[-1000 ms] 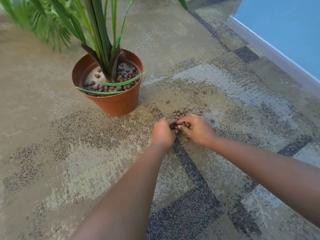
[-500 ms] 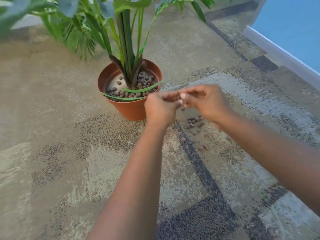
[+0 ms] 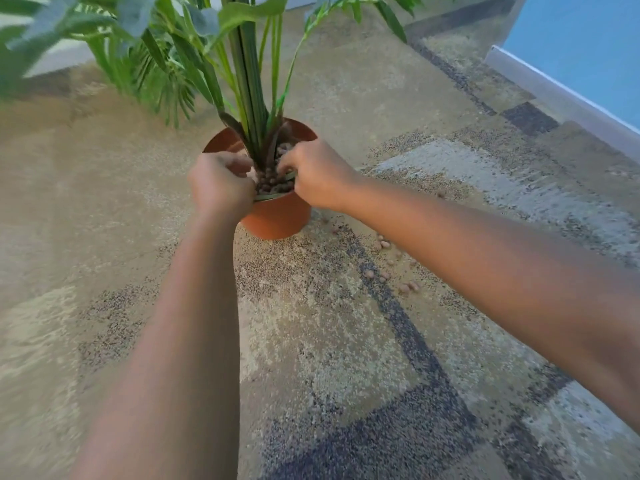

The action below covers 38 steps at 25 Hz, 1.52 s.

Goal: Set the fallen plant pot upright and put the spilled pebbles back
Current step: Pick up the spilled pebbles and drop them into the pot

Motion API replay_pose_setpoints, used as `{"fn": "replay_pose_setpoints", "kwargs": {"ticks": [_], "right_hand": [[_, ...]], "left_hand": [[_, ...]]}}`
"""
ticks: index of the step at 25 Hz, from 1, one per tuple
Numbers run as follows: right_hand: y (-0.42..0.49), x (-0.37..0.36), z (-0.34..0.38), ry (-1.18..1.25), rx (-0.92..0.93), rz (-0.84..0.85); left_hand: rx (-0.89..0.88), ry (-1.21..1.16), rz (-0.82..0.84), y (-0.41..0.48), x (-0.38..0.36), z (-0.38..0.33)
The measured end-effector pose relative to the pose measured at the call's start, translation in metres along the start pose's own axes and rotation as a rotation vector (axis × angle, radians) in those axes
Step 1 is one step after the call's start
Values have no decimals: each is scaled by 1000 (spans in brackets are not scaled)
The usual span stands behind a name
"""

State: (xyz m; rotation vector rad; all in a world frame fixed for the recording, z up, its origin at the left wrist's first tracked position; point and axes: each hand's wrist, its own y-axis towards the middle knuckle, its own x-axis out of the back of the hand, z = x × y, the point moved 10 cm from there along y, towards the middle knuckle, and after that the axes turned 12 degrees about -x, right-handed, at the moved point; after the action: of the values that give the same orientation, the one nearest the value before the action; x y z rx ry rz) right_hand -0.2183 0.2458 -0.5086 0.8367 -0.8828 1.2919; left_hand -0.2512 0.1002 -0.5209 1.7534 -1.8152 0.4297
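Both hands hover over the upright plant pot [image 3: 277,216], left hand [image 3: 220,183] curled with knuckles up, right hand [image 3: 317,174] palm-down with fingers bent over the pebbles [image 3: 272,178]. Whether either grip holds anything cannot be told. Spilled pebbles [image 3: 384,271] lie on the carpet [image 3: 329,341].

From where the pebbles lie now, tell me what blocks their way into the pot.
Nothing visible. The loose pebbles lie on open carpet right of the upright pot. Stems fill only its middle.

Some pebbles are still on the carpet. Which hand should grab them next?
Probably the right hand: the loose pebbles lie on the carpet beside the pot under that arm, while the left hand is across the pot.
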Motion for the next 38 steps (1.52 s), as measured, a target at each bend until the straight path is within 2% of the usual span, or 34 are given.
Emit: {"fn": "replay_pose_setpoints", "kwargs": {"ticks": [3,6,9,11,14,17,19,21,23,25,27,32,36,38], "right_hand": [[-17,-4,8,-320,173,-10],[-19,-19,14,-470,214,108],[-17,-48,34,-469,275,350],[-15,-61,43,-425,274,422],[-21,-46,40,-275,267,252],[-39,4,-6,65,225,-106],[-57,28,-71,154,55,-307],[-79,30,-147,93,-195,-344],[-104,16,-224,-56,-499,-215],[-131,-4,-274,-142,-675,-9],[-145,-24,-283,-192,-636,130],[-133,-53,-240,-197,-432,173],[-113,-73,-199,-272,-288,270],[-110,-81,-182,-343,-182,260]], "left_hand": [[67,-77,-105,-7,14,11],[120,-183,-156,-18,18,15],[159,-308,-265,-21,24,25],[173,-358,-380,-22,32,32],[115,-386,-496,-31,37,27],[-9,-336,-480,-59,15,1],[-102,-274,-419,-90,-11,-17],[-146,-194,-194,-118,-58,-18],[-109,-20,153,-144,-114,0],[-130,112,436,-170,-154,17],[-164,139,552,-183,-171,22],[-175,199,577,-172,-193,13],[-331,261,601,-167,-203,-11],[-418,243,612,-168,-203,-19]]}}
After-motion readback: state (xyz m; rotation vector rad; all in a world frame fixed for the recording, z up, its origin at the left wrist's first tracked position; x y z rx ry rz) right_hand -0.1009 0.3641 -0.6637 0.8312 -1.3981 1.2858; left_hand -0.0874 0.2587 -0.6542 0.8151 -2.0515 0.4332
